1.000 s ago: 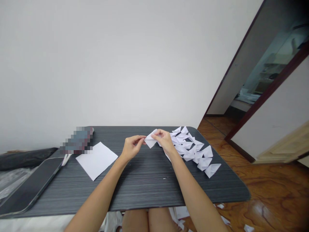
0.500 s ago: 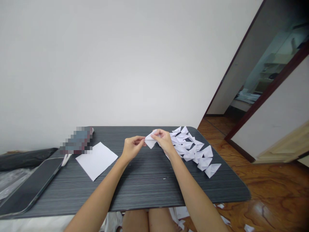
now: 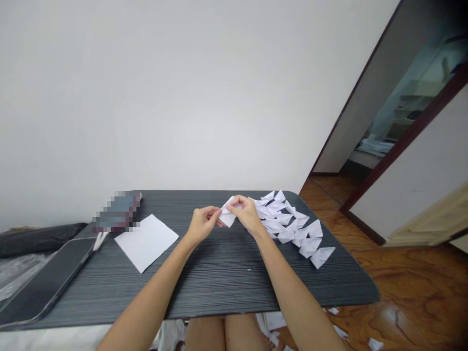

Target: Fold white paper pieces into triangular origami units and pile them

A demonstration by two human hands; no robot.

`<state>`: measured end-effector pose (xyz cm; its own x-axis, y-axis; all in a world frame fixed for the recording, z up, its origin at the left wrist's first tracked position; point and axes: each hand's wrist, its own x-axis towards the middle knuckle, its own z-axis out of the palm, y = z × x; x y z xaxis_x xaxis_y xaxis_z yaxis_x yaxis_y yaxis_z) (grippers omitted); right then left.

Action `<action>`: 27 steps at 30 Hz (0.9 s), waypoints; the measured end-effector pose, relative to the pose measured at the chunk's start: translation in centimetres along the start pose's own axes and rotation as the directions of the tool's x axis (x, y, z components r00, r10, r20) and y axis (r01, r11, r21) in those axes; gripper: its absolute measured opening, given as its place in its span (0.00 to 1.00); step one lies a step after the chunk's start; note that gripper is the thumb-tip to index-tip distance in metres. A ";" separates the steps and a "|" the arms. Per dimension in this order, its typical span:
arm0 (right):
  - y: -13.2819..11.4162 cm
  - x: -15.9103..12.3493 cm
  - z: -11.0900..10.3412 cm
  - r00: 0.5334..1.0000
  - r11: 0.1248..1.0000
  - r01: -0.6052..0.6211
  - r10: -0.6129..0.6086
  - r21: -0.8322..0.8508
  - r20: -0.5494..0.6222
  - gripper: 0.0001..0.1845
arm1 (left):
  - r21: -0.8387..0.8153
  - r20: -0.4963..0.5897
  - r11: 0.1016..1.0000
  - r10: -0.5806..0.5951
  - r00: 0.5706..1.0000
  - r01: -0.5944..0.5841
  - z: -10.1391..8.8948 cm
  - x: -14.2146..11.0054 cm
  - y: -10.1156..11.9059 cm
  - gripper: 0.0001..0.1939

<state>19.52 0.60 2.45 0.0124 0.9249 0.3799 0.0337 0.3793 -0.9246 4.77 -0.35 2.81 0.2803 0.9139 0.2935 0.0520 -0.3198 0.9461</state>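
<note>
Between my two hands is a small folded piece of white paper (image 3: 228, 218), held above the dark table. My left hand (image 3: 202, 223) pinches its left corner between thumb and fingers. My right hand (image 3: 245, 212) grips the upper right part, thumb lying on top of the fold and covering some of it. Just right of my right hand lie several folded white paper boats (image 3: 283, 219), close together and partly overlapping. A flat square white sheet (image 3: 146, 243) rests on the table to the left of my left hand.
The dark striped table (image 3: 219, 287) stands against a white wall. At its left are a blurred-out device (image 3: 119, 212), a white cable (image 3: 99, 241) and a black-screened tablet-like device (image 3: 47, 280). Paper scraps (image 3: 375, 344) lie on the wooden floor at the right.
My left hand has shifted slightly right, further onto the folded paper, and my right hand's thumb has moved a little left across it. The sheet and the boats have stayed put.
</note>
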 end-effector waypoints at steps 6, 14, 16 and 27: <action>-0.2 0.0 -0.3 0.979 0.973 -0.203 0.198 0.108 0.051 0.33 | -0.082 -0.028 0.996 -0.038 0.999 0.036 0.1 -0.1 0.5 0.12; -0.7 -0.1 -1.0 0.969 0.961 -0.181 0.139 0.207 0.202 0.29 | -0.178 0.025 0.982 -0.062 0.998 0.065 -0.2 0.0 0.4 0.16; -0.7 0.0 -1.2 0.965 0.959 -0.189 0.142 0.213 0.220 0.22 | -0.150 0.057 0.988 -0.021 0.998 0.029 -0.5 0.0 0.4 0.20; 0.3 0.1 -1.5 0.895 0.920 -0.375 0.328 0.112 0.302 0.18 | 0.612 0.267 0.630 0.406 0.874 -0.479 -2.1 0.1 -0.8 0.12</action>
<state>21.08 0.81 2.29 -0.2791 0.9598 0.0289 -0.0854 0.0051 -0.9963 2.70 0.51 2.35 0.5217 0.6025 0.6040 0.4847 -0.7919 0.3713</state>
